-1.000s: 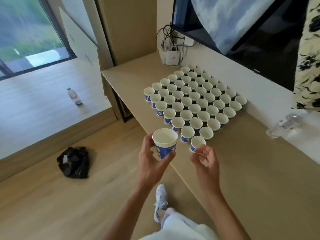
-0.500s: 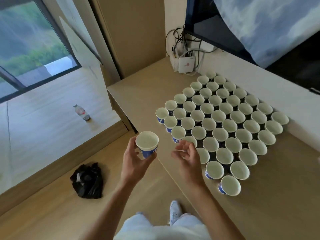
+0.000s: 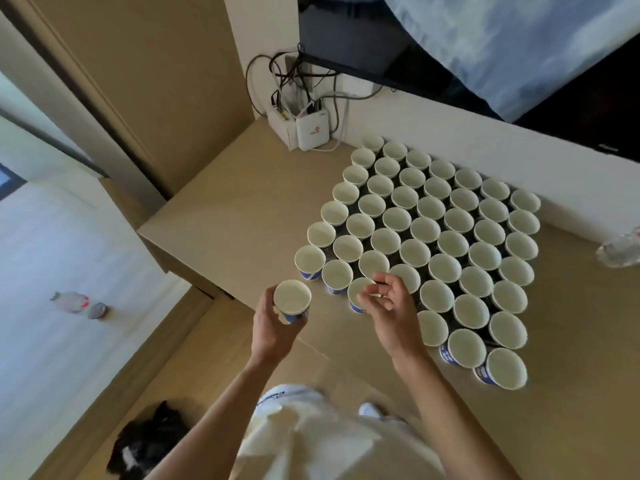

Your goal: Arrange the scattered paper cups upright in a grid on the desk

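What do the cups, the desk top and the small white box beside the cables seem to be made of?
Cups: probably paper, matte white inside, thin rolled rims, blue print outside. Desk top: smooth pale tan board, even in colour, perhaps laminate or veneer; which one is unclear. White box: likely plastic, smooth moulded shell, red logo.
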`<state>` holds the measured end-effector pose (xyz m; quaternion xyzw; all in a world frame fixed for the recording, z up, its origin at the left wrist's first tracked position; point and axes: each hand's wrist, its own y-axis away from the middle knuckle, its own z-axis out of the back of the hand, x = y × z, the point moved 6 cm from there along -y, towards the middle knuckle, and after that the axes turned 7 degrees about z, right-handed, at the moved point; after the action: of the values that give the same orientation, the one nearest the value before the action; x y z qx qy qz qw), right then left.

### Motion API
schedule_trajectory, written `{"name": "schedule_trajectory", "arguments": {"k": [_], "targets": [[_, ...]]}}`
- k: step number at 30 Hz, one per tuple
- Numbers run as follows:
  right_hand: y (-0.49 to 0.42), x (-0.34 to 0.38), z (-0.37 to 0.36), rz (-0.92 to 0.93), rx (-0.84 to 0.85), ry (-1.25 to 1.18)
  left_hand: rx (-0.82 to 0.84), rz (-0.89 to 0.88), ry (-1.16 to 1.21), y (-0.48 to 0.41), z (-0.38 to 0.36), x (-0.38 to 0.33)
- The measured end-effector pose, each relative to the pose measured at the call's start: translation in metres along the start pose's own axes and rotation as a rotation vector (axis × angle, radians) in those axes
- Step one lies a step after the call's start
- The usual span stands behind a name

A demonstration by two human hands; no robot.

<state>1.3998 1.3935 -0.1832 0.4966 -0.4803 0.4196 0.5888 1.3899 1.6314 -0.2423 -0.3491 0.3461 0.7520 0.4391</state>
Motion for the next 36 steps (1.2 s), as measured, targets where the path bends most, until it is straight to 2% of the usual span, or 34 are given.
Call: {"name": "schedule_trajectory", "arguments": {"k": [6,13,24,36], "targets": [[0.008,-0.018,-0.022,-0.05,-0.125,0.019,0.108,-0.008,-0.027,-0.046,-0.012,0.032],[0.005,-0.018,-0.042,-0.075,-0.165,0.069,0.184,-0.051,-0.061,-0.069,-0.026,0.046],[0.014,-0.027,-0.047,-0.119,-0.194,0.078,0.265,-0.108,-0.089,-0.082,-0.039,0.051],[0.021,-0.028,-0.042,-0.145,-0.183,0.108,0.267,-0.134,-0.081,-0.086,-0.042,0.041]]}}
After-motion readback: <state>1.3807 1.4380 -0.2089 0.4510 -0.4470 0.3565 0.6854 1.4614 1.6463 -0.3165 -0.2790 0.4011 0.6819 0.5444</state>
